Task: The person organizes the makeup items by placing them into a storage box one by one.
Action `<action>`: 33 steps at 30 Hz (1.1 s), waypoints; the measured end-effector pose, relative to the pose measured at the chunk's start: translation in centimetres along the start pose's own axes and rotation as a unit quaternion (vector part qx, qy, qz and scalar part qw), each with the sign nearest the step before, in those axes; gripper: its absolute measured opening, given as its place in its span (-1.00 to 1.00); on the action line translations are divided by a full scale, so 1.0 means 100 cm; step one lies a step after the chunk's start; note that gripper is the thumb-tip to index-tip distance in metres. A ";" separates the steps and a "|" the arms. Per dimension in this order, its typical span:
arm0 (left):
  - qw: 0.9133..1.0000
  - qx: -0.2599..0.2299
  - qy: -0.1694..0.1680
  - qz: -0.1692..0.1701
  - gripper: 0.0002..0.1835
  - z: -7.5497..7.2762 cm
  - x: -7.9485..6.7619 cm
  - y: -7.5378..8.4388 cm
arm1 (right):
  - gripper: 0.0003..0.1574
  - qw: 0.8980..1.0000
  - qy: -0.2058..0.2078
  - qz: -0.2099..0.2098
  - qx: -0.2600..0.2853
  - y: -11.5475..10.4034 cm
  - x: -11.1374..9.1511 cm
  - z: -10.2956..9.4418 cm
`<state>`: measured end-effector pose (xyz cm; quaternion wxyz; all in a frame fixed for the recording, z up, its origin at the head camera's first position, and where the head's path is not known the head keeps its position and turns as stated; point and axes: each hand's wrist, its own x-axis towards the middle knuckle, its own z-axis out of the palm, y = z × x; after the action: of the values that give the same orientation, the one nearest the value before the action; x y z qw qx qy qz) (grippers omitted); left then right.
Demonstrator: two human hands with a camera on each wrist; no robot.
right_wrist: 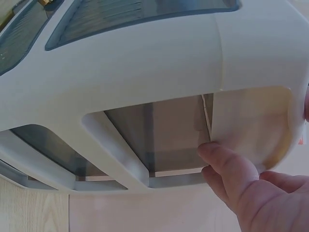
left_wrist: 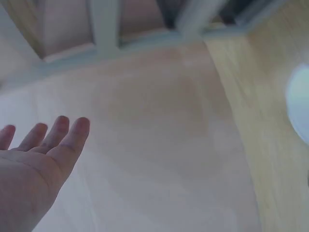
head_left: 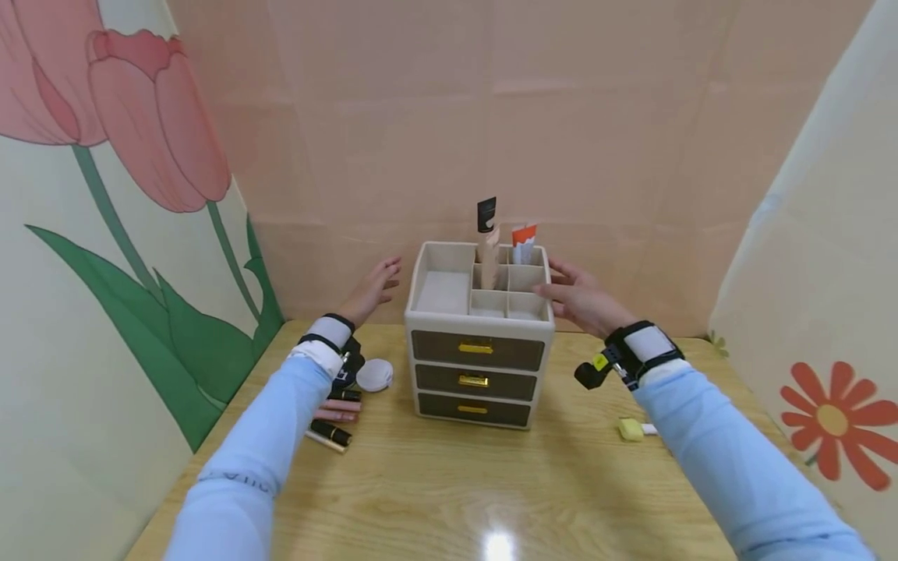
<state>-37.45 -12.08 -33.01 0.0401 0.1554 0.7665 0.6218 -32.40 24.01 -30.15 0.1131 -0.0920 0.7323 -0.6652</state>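
Note:
A cream makeup organizer (head_left: 479, 326) with three dark-fronted drawers and gold handles stands on the wooden table. In its top compartments are a beige tube with a black cap (head_left: 489, 261) and a white-and-red tube (head_left: 523, 245). My right hand (head_left: 582, 300) grips the organizer's upper right side, thumb over the rim; in the right wrist view its fingers (right_wrist: 231, 166) are at a side opening. To the left of the organizer, my left hand (head_left: 372, 290) hangs apart from it, fingers extended and holding nothing. The left wrist view shows that palm (left_wrist: 29, 179) with spread fingers below the organizer's blurred side frame.
Left of the organizer lie a round white compact (head_left: 375, 375), pink tubes (head_left: 337, 413) and a black tube (head_left: 331, 432), partly behind my left sleeve. A small yellow item with a white end (head_left: 631, 429) lies at right. Draped walls enclose the table's back and sides.

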 end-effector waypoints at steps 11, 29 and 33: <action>0.957 0.287 -0.047 -0.010 -0.40 -0.019 -0.014 -0.059 | -0.01 1.000 -0.001 -0.001 -0.007 0.001 -0.001 0.007; 0.845 0.502 -0.153 -0.104 -0.14 0.007 -0.029 -0.111 | 0.03 1.000 0.015 0.010 -0.002 0.000 -0.010 0.009; 0.841 0.512 -0.143 -0.099 -0.12 0.008 -0.028 -0.125 | 0.01 1.000 0.016 0.008 -0.001 0.000 -0.012 0.008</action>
<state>-36.95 -14.33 -45.59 0.1257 0.1642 0.9728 0.1044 -31.05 23.53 -30.15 0.1065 -0.0760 0.7355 -0.6647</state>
